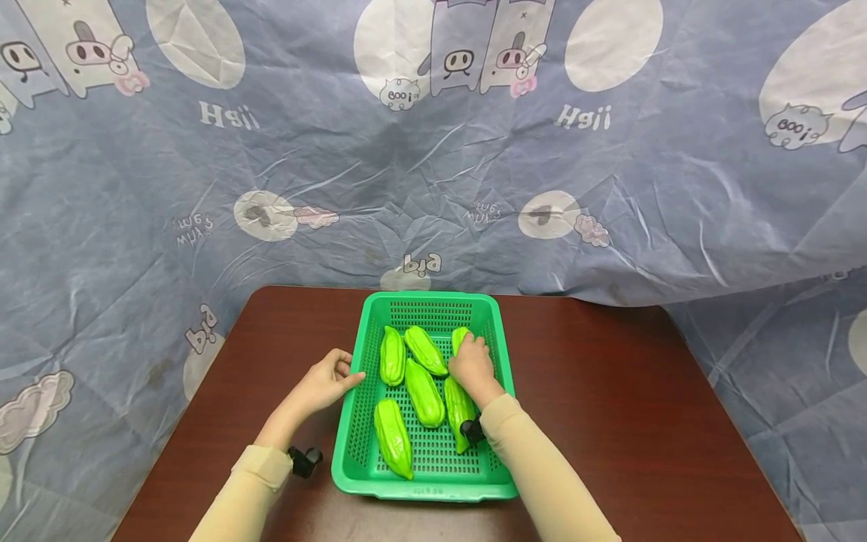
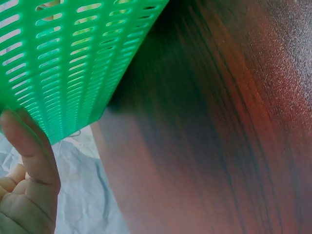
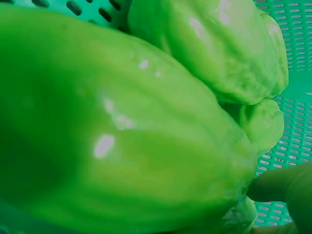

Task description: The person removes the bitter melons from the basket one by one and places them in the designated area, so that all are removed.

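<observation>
Several bright green, ridged bitter melons [image 1: 425, 395] lie spread out in a green plastic basket [image 1: 423, 491]. My right hand [image 1: 472, 366] reaches in at the far right and grips one bitter melon [image 1: 458, 336], whose near end is hidden under the fingers. Below that wrist lies another bitter melon [image 1: 457, 414], partly covered by the black wrist camera. A large bitter melon [image 3: 126, 126] fills the right wrist view, the thumb [image 3: 275, 184] close to its end. At the basket's left rim, my left hand [image 1: 327, 382] holds on, thumb over the edge and fingers curled outside.
The basket stands on a dark reddish-brown table [image 1: 603, 421], near the middle. Behind the table hangs a grey-blue cloth [image 1: 420, 173] with cartoon prints, which also falls along both sides. A black wrist camera [image 1: 305, 461] sits by the left cuff.
</observation>
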A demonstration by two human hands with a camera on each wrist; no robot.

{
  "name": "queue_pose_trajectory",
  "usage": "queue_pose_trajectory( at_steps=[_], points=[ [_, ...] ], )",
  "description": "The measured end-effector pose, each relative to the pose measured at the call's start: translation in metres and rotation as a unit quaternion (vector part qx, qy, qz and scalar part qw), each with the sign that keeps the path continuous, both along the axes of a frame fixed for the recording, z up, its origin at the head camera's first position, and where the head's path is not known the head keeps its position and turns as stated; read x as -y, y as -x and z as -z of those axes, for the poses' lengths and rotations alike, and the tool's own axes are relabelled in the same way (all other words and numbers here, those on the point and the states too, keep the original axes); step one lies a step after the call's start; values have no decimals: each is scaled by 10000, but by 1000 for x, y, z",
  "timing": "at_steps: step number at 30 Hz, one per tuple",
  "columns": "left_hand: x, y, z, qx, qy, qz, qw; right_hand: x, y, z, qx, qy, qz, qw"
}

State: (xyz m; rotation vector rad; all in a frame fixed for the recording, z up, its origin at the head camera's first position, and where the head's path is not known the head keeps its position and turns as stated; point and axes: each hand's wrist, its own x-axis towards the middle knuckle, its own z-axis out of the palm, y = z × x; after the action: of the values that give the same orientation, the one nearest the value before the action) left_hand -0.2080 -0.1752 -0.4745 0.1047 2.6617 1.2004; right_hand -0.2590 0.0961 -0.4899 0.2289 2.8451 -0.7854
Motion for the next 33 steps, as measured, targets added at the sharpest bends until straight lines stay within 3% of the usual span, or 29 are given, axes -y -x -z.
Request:
queue_pose_trajectory(
  at_steps=[17,23,33],
  points=[
    [-1,-3,10,217,-888,-35,9958,-4,1,2,-341,-24,140,9993],
    [-3,-6,5,214,-667,-91,9975,-4,-2,-4,-479,-11,250,9985],
    [-7,-8,-1,102,-5,-239,9997,-10,-9,-38,-904,239,196,9954]
  ],
)
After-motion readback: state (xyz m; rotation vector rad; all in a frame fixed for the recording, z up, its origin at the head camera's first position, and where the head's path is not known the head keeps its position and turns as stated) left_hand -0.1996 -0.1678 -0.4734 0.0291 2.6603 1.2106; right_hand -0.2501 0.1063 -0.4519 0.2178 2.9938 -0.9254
